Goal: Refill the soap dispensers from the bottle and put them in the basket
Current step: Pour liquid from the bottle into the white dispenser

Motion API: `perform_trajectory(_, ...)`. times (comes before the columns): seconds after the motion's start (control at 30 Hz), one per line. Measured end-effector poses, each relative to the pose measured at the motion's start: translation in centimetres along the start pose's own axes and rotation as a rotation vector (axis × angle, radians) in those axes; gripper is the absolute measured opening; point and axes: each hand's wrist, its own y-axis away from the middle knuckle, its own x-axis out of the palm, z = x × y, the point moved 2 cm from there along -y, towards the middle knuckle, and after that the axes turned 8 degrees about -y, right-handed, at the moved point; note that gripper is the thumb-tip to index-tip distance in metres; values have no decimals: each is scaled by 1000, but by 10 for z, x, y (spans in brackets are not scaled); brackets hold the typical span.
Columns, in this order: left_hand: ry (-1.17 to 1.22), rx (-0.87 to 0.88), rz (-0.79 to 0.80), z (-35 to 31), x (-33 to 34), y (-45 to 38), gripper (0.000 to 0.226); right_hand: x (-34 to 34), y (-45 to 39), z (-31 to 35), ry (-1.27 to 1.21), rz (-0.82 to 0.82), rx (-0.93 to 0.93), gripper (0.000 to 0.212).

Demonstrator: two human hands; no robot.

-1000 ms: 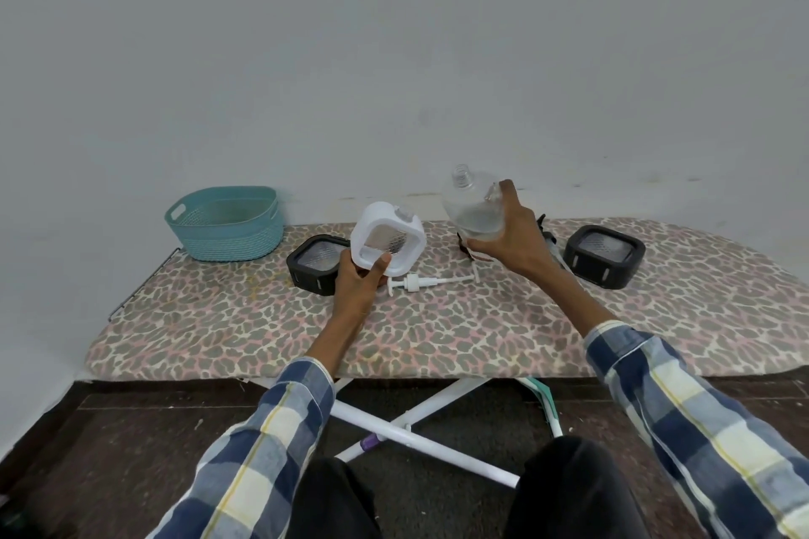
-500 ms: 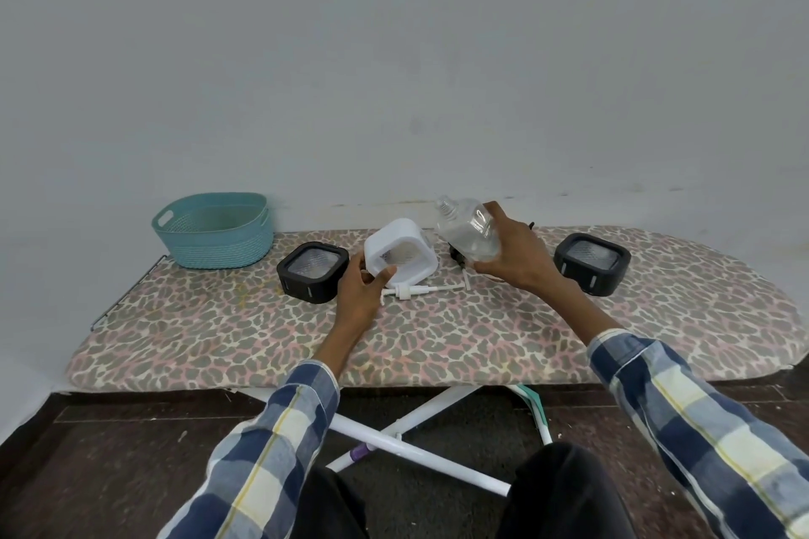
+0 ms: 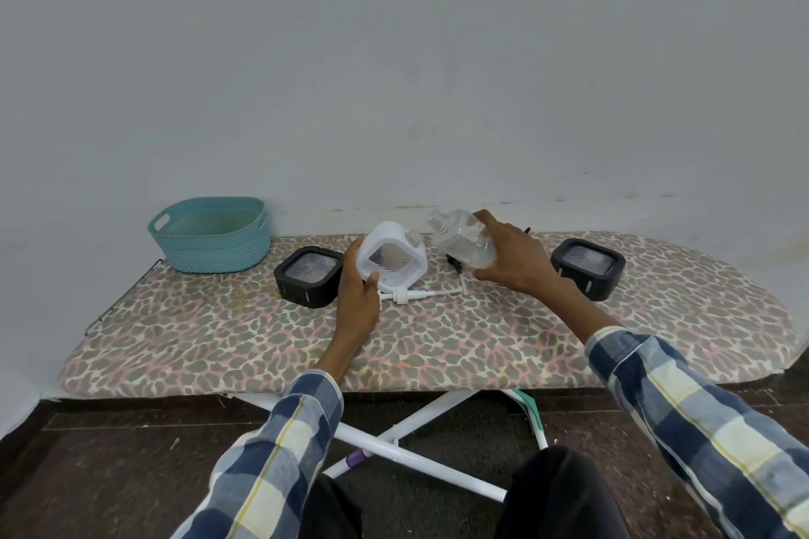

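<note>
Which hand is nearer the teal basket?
Left. The left hand grips the white dispenser mid-board, with a black dispenser between it and the basket. The right hand holds the clear bottle farther right.

**Ironing board and its load**

Leopard-print board (image 3: 437,346) on white crossed legs (image 3: 416,433), set against a grey wall, over dark floor. At far left corner: teal basket (image 3: 210,234), upright. Toward the middle, near the far edge: black dispenser (image 3: 308,276). Just beside it, lying flat: white pump (image 3: 411,295). Toward the right end, near the far edge: second black dispenser (image 3: 589,267). Between the two, something small and dark at the far edge, mostly hidden.
</note>
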Motion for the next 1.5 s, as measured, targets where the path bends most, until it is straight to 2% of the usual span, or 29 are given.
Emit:
perform_trajectory(0.5,-28,-22,9,5,4,-1,67,2,-6,3,192,73,-40,86)
perform_trajectory(1.23,-34,-4,-6,5,4,-1,64,5,-9,7,235,95,-32,91)
perform_trajectory(1.5,-5,-20,-14,2,7,-1,55,0,-10,7,276,89,-18,92)
